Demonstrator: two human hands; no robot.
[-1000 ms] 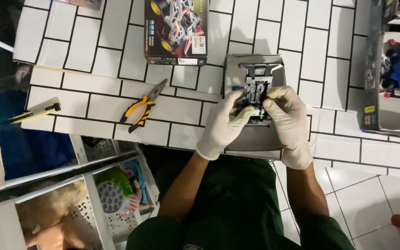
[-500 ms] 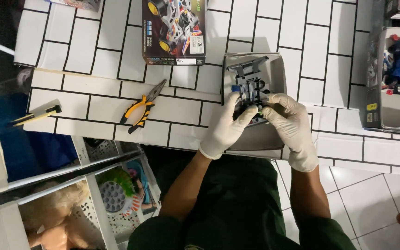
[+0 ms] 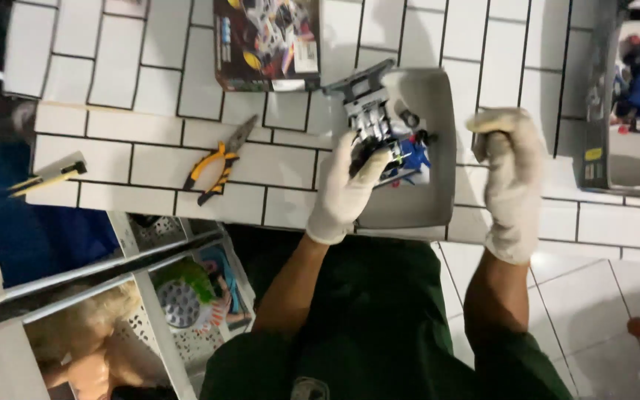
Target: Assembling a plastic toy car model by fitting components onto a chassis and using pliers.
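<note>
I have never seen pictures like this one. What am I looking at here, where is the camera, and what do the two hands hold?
The camera sits on a person's head and looks down, so you see that person's own arms and green clothing from above. Both hands wear white gloves. The left hand grips a grey and black toy over a grey tray that lies on a white tiled counter. A blue part shows beside the toy. The right hand is closed, raised beside the tray; whether it holds anything cannot be seen. Also on the counter lie orange-handled pliers, a yellow-handled tool and a printed box. An open box with a blue toy stands at the right. Below left are shelves with toys.
</note>
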